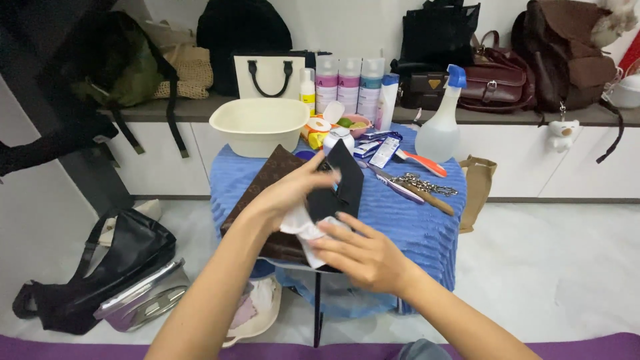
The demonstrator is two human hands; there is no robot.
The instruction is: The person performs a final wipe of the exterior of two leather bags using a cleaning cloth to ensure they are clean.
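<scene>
A brown patterned handbag (pixel 267 177) with a black open flap (pixel 345 179) lies on a small table under a blue ribbed cloth (pixel 407 220). My left hand (pixel 293 187) holds the top of the black flap. My right hand (pixel 363 257) presses a white wipe (pixel 303 230) against the flap's lower part.
On the table: a cream basin (pixel 259 123), a clear spray bottle with a blue head (pixel 440 130), a brush (pixel 417 190), a metal chain (pixel 427 183), small packets. Several bags and bottles line the shelf behind. A black bag (pixel 100 267) lies on the floor at left.
</scene>
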